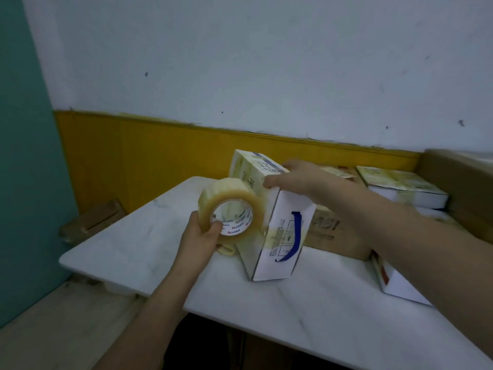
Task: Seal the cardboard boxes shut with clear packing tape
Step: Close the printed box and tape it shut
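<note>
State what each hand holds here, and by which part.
Left hand: tape roll, thumb hooked through its core, fingers behind the rim. Right hand: the tilted white box, gripped at its top edge.

My right hand [298, 180] covers part of the top edge of the white box [282, 233], so the flap seam there is hidden from me. My left hand [198, 236] hides the near rim of the tape roll [230, 209]; I cannot tell whether its loose end reaches the box. The print on the roll's core and on the box end is too small to read. The brown carton [336, 236] behind shows only a few blurred letters — my forearm crosses it. At the right edge, another white box [394, 284] and a large carton [464, 182] are cut off, as is the table [333, 316].
</note>
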The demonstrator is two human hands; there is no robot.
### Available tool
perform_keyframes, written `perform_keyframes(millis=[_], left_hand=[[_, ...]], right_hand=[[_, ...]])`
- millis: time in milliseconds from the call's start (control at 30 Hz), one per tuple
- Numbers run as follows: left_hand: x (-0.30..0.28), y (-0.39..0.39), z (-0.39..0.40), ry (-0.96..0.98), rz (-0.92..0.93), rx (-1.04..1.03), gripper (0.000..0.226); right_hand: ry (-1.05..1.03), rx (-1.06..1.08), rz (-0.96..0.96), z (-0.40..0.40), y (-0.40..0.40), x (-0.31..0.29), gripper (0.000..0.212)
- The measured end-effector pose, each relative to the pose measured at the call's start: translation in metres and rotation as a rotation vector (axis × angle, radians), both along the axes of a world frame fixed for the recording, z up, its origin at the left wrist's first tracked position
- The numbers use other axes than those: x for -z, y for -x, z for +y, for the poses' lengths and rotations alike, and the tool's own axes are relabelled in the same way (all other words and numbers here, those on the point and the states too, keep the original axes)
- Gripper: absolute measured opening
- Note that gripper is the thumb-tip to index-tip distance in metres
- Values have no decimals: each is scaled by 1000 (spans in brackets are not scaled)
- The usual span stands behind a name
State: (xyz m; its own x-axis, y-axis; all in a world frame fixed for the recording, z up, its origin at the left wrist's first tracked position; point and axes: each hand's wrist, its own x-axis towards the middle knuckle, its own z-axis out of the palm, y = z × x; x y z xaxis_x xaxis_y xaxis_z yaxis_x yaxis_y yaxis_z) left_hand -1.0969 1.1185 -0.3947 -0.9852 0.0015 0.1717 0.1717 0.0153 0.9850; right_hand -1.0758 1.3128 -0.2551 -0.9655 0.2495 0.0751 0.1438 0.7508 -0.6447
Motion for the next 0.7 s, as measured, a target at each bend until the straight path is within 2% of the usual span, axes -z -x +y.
perform_keyframes(millis=[100, 167, 233, 333, 433, 467, 500, 567, 700], left_hand=[[-17, -2, 14, -167, 79, -55, 27], [-38, 3, 24, -232, 164, -65, 29], [-68, 12, 26, -88, 306, -38, 30], [-106, 26, 7, 318, 509, -15, 45], [-108, 41, -19, 783, 622, -63, 65], [-99, 45, -23, 879, 635, -34, 71], [-89, 46, -24, 904, 645, 9, 75], [-77, 48, -17, 826, 657, 47, 79], [-77, 53, -5, 807, 717, 7, 84]], right_hand=[[296, 71, 78, 15, -13, 5, 46], [478, 101, 121, 24, -18, 8, 35], [590, 128, 176, 39, -22, 7, 31], [761, 176, 222, 73, -29, 3, 34], [919, 208, 256, 108, -36, 3, 42], [977, 218, 251, 115, -38, 4, 46], [1034, 228, 243, 119, -39, 7, 49], [1119, 226, 236, 120, -39, 14, 48], [1234, 209, 243, 119, -33, 32, 55]])
